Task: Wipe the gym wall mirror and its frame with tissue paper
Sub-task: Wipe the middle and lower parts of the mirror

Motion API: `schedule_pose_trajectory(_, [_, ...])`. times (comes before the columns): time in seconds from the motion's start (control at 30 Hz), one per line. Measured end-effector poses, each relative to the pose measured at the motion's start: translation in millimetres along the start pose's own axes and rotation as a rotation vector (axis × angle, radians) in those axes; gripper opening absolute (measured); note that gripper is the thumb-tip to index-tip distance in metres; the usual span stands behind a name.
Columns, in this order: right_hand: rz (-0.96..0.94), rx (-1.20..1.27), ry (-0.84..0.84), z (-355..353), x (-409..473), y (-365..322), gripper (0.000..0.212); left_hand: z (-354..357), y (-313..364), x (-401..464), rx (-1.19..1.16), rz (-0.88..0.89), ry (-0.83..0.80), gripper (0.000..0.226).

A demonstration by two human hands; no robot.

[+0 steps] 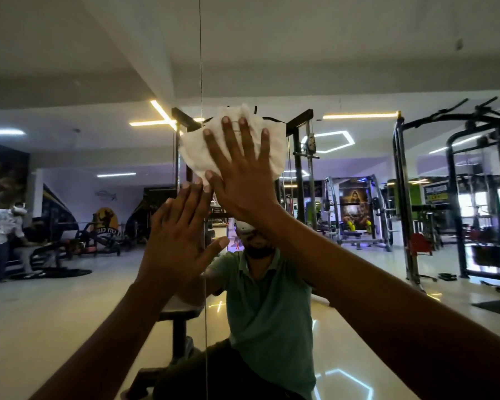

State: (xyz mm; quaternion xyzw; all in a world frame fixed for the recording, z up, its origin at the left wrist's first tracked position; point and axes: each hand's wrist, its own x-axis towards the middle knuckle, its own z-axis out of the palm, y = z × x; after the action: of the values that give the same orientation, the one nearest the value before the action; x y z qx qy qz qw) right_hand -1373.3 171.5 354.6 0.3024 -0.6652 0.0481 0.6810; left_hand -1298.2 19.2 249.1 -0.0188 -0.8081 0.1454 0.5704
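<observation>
White tissue paper [234,145], widest sideways, lies under the flat right hand [240,171] on the mirror [358,82]; left hand [175,241] spread, empty.

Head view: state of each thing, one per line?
tissue paper: crumpled, spread flat on the glass under the right hand.
right hand: fingers straight and splayed, pressing the tissue paper.
left hand: open, fingers straight, flat against the glass, holding nothing.
mirror: upright; vertical seam between panels, just left of the tissue paper.
</observation>
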Motion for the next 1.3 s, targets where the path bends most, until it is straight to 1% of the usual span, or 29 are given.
schedule_pose_trajectory(0.13, [-0.006, -0.014, -0.016, -4.5, -5.4, 10.0, 0.068, -2.9, -1.2, 1.8, 0.005, 0.009, 0.018, 0.09])
schedule_pose_trajectory(0.23, [0.084, -0.008, -0.017, -14.6, -16.5, 24.7, 0.07, -5.1, -9.8, -1.4, 0.011, 0.059, -0.018, 0.092])
schedule_pose_trajectory(0.3, [0.18, -0.014, -0.013, -15.1, -21.3, 22.8, 0.071, -8.6, -39.2, -12.8, 0.056, 0.041, -0.053, 0.094])
schedule_pose_trajectory(0.4, [0.357, -0.023, -0.002, -8.1, 0.6, -10.1, 0.073, -24.0, -110.4, -36.8, 0.156, -0.087, -0.104, 0.096])
schedule_pose_trajectory(0.43, [0.38, -0.023, -0.002, -4.0, 16.9, -28.4, 0.074, -28.9, -134.3, -46.3, 0.152, -0.135, -0.123, 0.098])
schedule_pose_trajectory(0.5, [0.327, -0.028, 0.001, 5.4, 54.7, -69.4, 0.074, -33.3, -168.9, -62.4, 0.097, -0.203, -0.134, 0.101])
schedule_pose_trajectory(0.57, [0.195, -0.025, 0.005, 14.2, 88.3, -115.9, 0.073, -30.3, -186.0, -70.1, 0.083, -0.183, -0.125, 0.098])
schedule_pose_trajectory(0.63, [0.06, -0.029, -0.005, 23.7, 111.9, -165.9, 0.073, -24.0, -200.3, -75.1, 0.123, -0.139, -0.115, 0.093])
schedule_pose_trajectory(0.7, [-0.036, -0.031, -0.033, 28.4, 124.9, -196.1, 0.074, -22.6, -207.1, -75.8, 0.137, -0.109, -0.09, 0.09])
schedule_pose_trajectory(0.77, [-0.132, -0.034, -0.057, 28.8, 129.9, -196.2, 0.072, -26.9, -205.3, -75.4, 0.112, -0.095, -0.06, 0.09])
schedule_pose_trajectory(0.83, [-0.202, -0.036, -0.072, 26.6, 128.4, -175.8, 0.069, -27.4, -202.8, -77.2, 0.049, -0.087, -0.052, 0.09])
schedule_pose_trajectory(0.87, [-0.203, -0.03, -0.081, 22.8, 125.1, -162.7, 0.069, -26.3, -201.6, -77.3, 0.026, -0.085, -0.054, 0.09])
schedule_pose_trajectory(0.93, [-0.126, -0.005, -0.079, 15.1, 114.5, -136.4, 0.07, -26.9, -203.2, -76.6, 0.032, -0.066, -0.062, 0.091])
schedule_pose_trajectory(1.0, [-0.022, 0.005, -0.078, 6.5, 103.1, -115.5, 0.071, -30.1, -212.6, -73.9, 0.074, -0.069, -0.037, 0.092])
schedule_pose_trajectory(1.1, [0.062, -0.004, -0.06, 1.6, 92.7, -104.2, 0.072, -36.7, -235.4, -66.1, 0.048, -0.161, -0.035, 0.095])
schedule_pose_trajectory(1.13, [0.114, -0.011, -0.043, 3.2, 92.7, -109.3, 0.073, -36.2, -242.2, -65.9, 0.033, -0.174, -0.045, 0.096])
schedule_pose_trajectory(1.23, [0.356, -0.048, 0.016, 14.7, 106.3, -148.0, 0.077, -30.7, -246.3, -68.9, -0.02, -0.163, -0.046, 0.094])
schedule_pose_trajectory(1.27, [0.38, -0.059, 0.019, 19.5, 116.7, -164.2, 0.077, -29.5, -245.1, -68.7, -0.037, -0.164, -0.041, 0.093])
schedule_pose_trajectory(1.3, [0.345, -0.062, 0.019, 25.4, 128.5, -180.8, 0.077, -28.5, -244.2, -69.5, -0.044, -0.169, -0.032, 0.093])
